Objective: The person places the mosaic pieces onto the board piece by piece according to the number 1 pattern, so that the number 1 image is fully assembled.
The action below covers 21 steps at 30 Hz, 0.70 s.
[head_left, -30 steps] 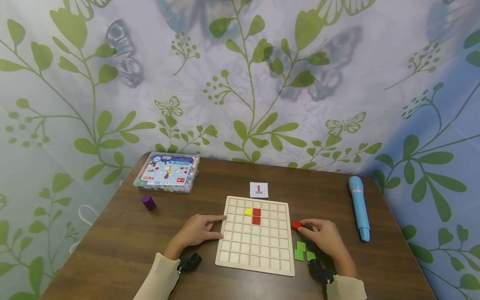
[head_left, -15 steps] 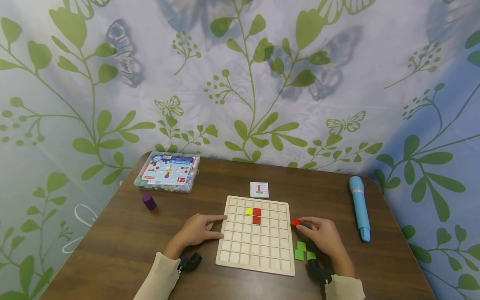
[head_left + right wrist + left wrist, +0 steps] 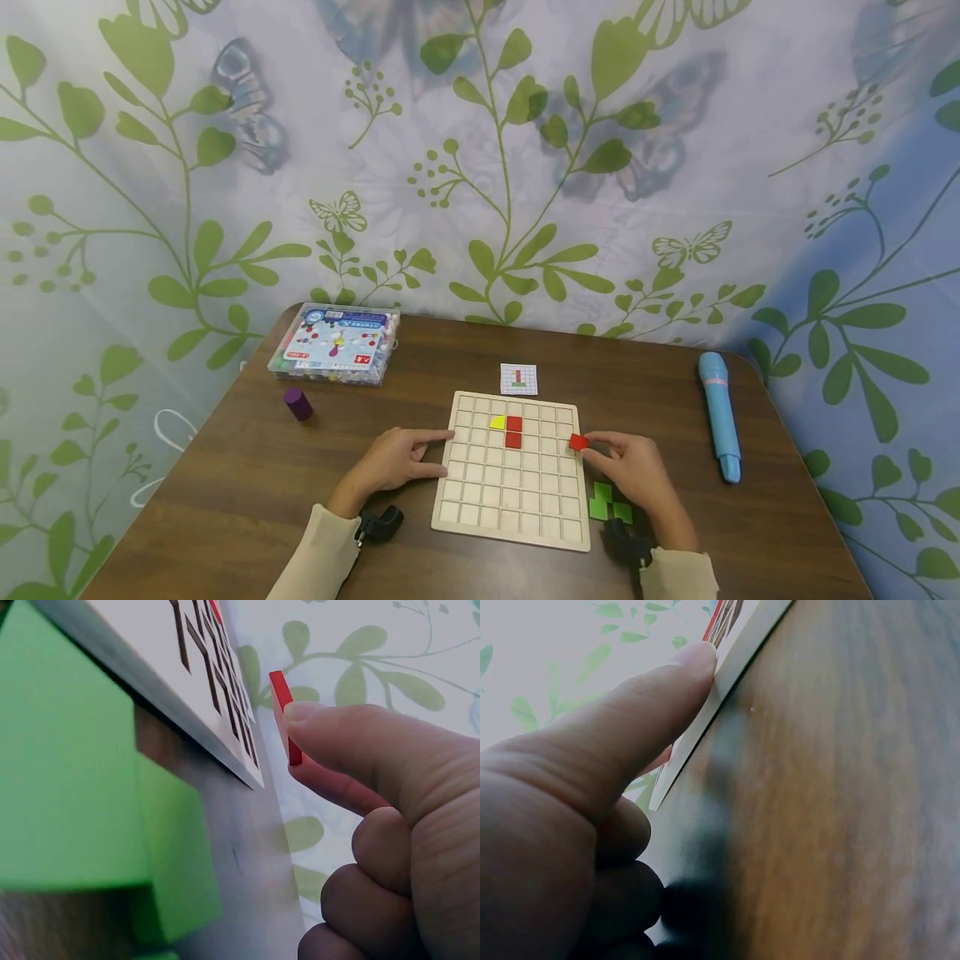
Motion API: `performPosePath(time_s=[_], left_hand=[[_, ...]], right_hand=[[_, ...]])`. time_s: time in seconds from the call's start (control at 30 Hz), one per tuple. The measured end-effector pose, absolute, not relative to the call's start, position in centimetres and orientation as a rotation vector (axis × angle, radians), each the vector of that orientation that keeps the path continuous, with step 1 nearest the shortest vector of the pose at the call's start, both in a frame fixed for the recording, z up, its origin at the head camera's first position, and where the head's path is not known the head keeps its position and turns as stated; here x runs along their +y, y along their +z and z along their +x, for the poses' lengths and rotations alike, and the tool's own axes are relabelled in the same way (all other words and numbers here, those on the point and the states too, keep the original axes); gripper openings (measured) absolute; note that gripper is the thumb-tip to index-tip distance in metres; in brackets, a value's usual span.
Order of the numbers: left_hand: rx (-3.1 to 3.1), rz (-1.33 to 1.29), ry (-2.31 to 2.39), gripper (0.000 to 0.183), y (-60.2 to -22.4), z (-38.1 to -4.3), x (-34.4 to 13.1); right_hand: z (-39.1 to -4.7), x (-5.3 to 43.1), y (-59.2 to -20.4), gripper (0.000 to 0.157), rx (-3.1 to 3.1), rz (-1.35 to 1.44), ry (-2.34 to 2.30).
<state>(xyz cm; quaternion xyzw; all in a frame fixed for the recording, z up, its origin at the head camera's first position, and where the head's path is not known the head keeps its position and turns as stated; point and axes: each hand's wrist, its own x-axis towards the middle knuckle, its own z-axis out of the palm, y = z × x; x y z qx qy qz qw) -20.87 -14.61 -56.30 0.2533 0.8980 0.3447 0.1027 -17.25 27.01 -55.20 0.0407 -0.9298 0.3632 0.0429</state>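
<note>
Between the thumb and forefinger of my right hand [image 3: 628, 463] a small red square tile [image 3: 578, 442] is pinched, over the right edge of the wooden grid board [image 3: 491, 482]. In the right wrist view the red tile [image 3: 283, 712] is tilted up on edge, apart from the board. My left hand [image 3: 393, 461] rests at the board's left edge, thumb and forefinger straight and spread against it, other fingers folded. On the board sit a yellow piece [image 3: 498, 422] with one rounded side and two red tiles [image 3: 513, 440], one below the other.
Several green tiles [image 3: 602, 492] lie right of the board, below my right hand. Behind the board is a small pattern card [image 3: 518, 379]. A blue microphone [image 3: 720, 417] lies far right. A clear plastic box [image 3: 333, 343] and a purple cylinder [image 3: 297, 404] stand at the left.
My right hand has carried the red tile left from the tabletop beside the board to over its right edge. The left hand has stayed in place.
</note>
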Motion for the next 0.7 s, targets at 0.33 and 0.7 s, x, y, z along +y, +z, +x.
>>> performPosePath(time_s=[0.33, 0.7], left_hand=[[2.652, 0.749, 1.013, 0.061, -56.1, -20.7, -14.6], [2.658, 0.755, 1.020, 0.061, -56.1, -20.7, -14.5]], right_hand=[[-17.2, 26.0, -54.9, 0.031, -2.844, 0.119, 1.138], [-17.2, 24.1, -54.6, 0.023, -2.871, 0.193, 1.209]])
